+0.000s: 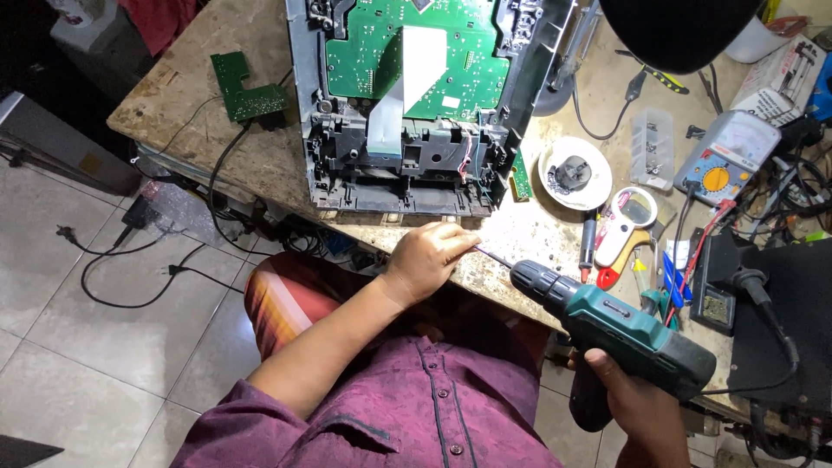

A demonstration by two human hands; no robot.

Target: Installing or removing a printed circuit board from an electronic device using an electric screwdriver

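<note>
My right hand (637, 407) grips the handle of a teal and black cordless drill (624, 334) at the lower right, its chuck pointing left. My left hand (429, 256) pinches the thin bit (496, 256) sticking out of the chuck, just in front of the workbench's edge. Beyond my left hand lies an opened grey electronic device chassis (407, 186) with a green circuit board (472, 69) and a white ribbon cable (407, 78).
A small green board (247, 91) with a black cable lies at the bench's left. To the right sit a white dish with a black part (574, 172), a multimeter (726, 156), a clear screw box (652, 147), screwdrivers and a black lamp shade (676, 30).
</note>
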